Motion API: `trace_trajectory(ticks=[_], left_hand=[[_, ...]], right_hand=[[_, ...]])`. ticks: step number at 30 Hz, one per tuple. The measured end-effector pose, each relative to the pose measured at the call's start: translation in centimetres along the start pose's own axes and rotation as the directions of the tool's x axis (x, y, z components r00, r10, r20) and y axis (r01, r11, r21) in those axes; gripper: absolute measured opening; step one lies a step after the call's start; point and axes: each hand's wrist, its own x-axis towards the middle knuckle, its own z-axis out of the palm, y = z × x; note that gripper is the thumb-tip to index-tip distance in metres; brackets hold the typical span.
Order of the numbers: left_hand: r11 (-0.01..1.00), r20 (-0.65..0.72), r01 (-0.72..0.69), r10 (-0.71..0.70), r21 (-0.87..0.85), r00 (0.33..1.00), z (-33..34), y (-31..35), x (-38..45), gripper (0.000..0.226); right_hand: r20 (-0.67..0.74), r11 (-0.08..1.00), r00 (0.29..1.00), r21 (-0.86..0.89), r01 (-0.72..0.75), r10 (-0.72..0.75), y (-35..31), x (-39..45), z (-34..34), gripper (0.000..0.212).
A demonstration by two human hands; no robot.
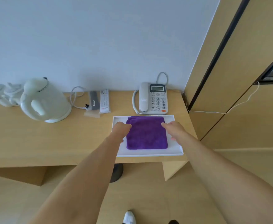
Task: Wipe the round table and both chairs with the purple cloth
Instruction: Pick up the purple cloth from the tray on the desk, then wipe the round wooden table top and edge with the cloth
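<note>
A folded purple cloth (146,135) lies on a white rectangular tray (150,152) at the right end of a wooden desk (51,139). My left hand (120,129) reaches to the cloth's left edge, fingertips touching it and thumb spread below. On the other side, my right hand (173,129) touches the cloth's right edge the same way, thumb apart over the tray. Neither hand has lifted the cloth. No round table or chair is in view.
Behind the tray stands a grey desk phone (154,98) with a coiled cord. Two remotes (100,101) lie mid-desk, a white kettle (43,101) and white cups (3,94) at the left. A wooden wall panel (229,78) rises on the right.
</note>
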Motion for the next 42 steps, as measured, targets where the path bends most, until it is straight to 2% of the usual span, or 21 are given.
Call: trace_trajectory(ticks=[4,7,10,14,19,22,24,26,29,33,37,42], left_hand=[[0.973,0.076,0.118,-0.105,-0.196,0.992,-0.2,-0.1,1.8,0.020],[0.946,0.104,0.176,-0.153,-0.273,0.983,0.3,0.0,2.8,0.020],[0.922,0.117,0.211,-0.182,-0.325,0.976,1.3,0.3,3.2,0.024],[0.900,0.160,0.229,-0.181,-0.371,0.970,2.8,1.0,3.7,0.054],[0.874,0.269,0.331,-0.244,-0.356,0.932,2.8,1.5,2.7,0.038],[0.851,0.268,0.284,-0.176,-0.443,0.947,1.4,1.0,2.4,0.035],[0.791,0.238,0.219,-0.095,-0.572,0.967,-0.1,0.7,2.1,0.035],[0.740,0.149,0.108,-0.011,-0.663,0.989,-2.0,0.7,1.4,0.028],[0.706,-0.069,-0.087,0.054,-0.703,0.996,-5.9,0.6,-0.5,0.015],[0.656,-0.319,-0.267,0.041,-0.706,0.947,-12.7,-2.5,-4.8,0.013],[0.613,-0.526,-0.372,-0.084,-0.697,0.847,-18.9,-8.4,-11.5,0.013],[0.611,-0.711,-0.463,-0.249,-0.642,0.658,-24.9,-17.9,-22.0,0.018]], right_hand=[[0.014,0.985,0.990,0.108,-0.138,0.137,0.0,1.2,1.3,0.041],[0.050,0.940,0.979,0.276,-0.203,0.197,0.2,2.3,2.1,0.027],[0.054,0.925,0.975,0.307,-0.222,0.216,0.2,3.1,2.4,0.028],[0.135,0.898,0.968,0.365,-0.247,0.211,-0.1,4.1,2.8,0.025],[0.258,0.918,0.948,0.300,-0.261,0.185,-1.0,5.1,2.2,0.038],[0.323,0.932,0.941,0.299,-0.204,0.103,-2.6,5.2,1.2,0.026],[0.351,0.929,0.936,0.356,-0.095,-0.038,-4.8,5.1,1.0,0.014],[0.369,0.926,0.911,0.376,0.035,-0.184,-7.8,4.6,1.3,0.014],[0.437,0.913,0.832,0.363,0.185,-0.342,-12.6,2.8,3.4,0.020],[0.584,0.899,0.688,0.340,0.275,-0.431,-17.5,-1.0,9.1,0.022],[0.713,0.866,0.499,0.348,0.359,-0.493,-20.8,-8.4,16.9,0.023],[0.860,0.847,0.225,0.347,0.403,-0.459,-21.3,-20.8,26.3,0.019]])
